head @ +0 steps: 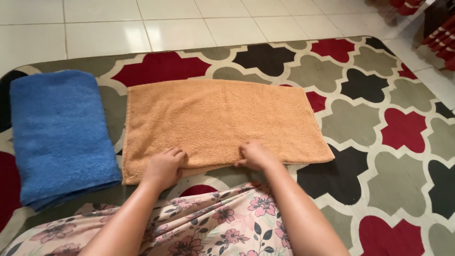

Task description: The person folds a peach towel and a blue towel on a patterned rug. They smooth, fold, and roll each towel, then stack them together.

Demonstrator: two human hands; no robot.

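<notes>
An orange towel (222, 118) lies folded flat on a patterned rug (379, 142) in front of me. My left hand (164, 167) grips the towel's near edge left of the middle, fingers curled over the cloth. My right hand (256, 155) pinches the same near edge a little to the right. A folded blue towel (59, 135) lies on the rug just left of the orange one, untouched.
The rug has red, black and grey shapes with cream outlines. White tiled floor (166, 23) runs beyond its far edge. Red objects (443, 40) stand at the top right corner. My floral garment (208, 227) covers my lap below the towel.
</notes>
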